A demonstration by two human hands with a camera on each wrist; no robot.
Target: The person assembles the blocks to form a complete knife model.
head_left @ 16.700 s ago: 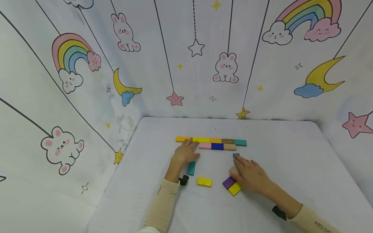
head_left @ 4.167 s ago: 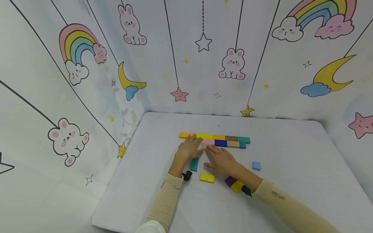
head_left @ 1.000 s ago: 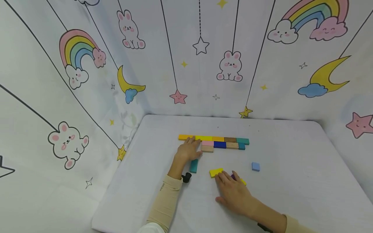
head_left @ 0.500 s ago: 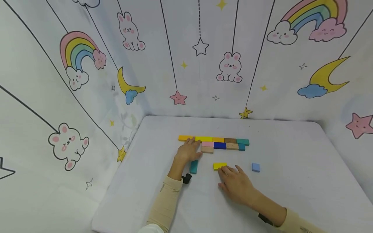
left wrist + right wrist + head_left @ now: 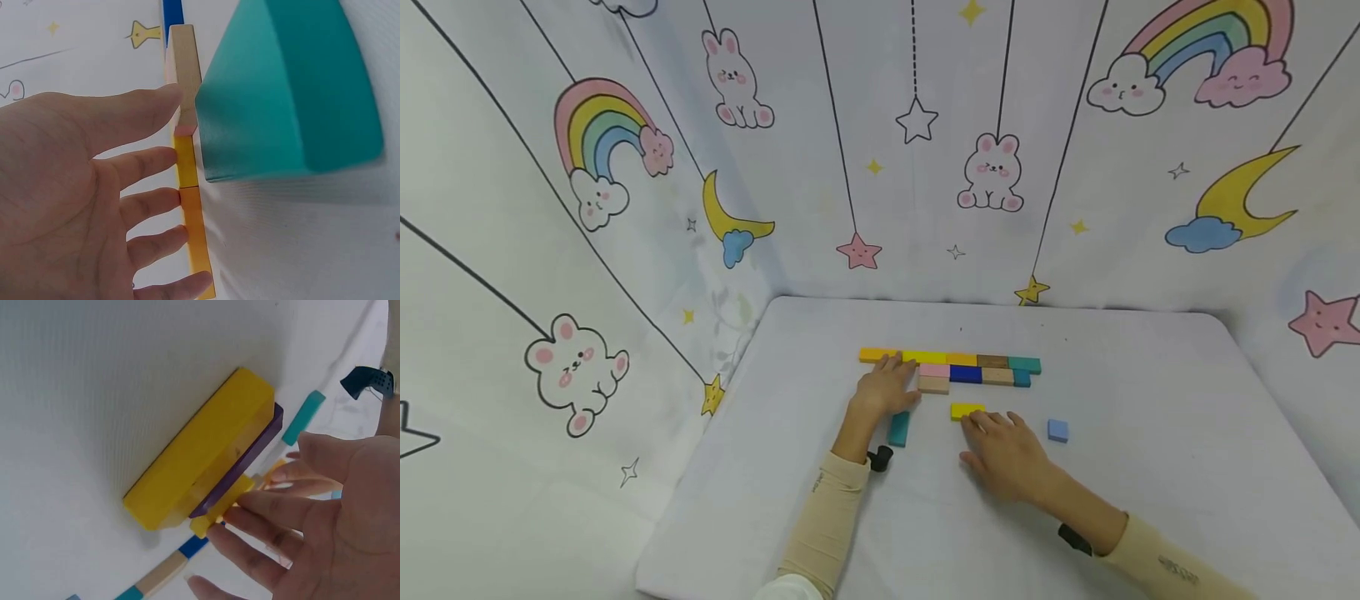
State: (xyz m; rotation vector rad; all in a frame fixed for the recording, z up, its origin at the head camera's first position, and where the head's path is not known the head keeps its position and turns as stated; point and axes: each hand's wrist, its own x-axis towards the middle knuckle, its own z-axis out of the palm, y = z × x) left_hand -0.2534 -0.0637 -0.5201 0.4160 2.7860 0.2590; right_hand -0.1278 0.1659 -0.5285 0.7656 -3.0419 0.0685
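Note:
My left hand [image 5: 880, 392] lies with fingers extended at the left of the block rows. In the left wrist view its fingertips touch the yellow [image 5: 186, 164] and orange [image 5: 199, 240] blocks, its thumb by a pale wooden block [image 5: 185, 59]. My right hand [image 5: 1011, 458] touches the near edge of a yellow block [image 5: 966, 412] with its fingertips, a short gap below the rows. The right wrist view shows another yellow block [image 5: 200, 450] and a purple block [image 5: 250, 453] side by side; the right hand hides both from the head view.
The back row runs from an orange block [image 5: 876, 355] to a teal block [image 5: 1025, 365]. In front sit pink [image 5: 934, 370], dark blue [image 5: 966, 373], wooden and small teal blocks. A loose teal block [image 5: 898, 429] lies by the left wrist, a light blue block [image 5: 1057, 430] at right.
The right hand has slid the yellow block away from the person, nearer the rows. Earlier, the small teal and pale wooden blocks joined the arrangement. The left hand stays in place.

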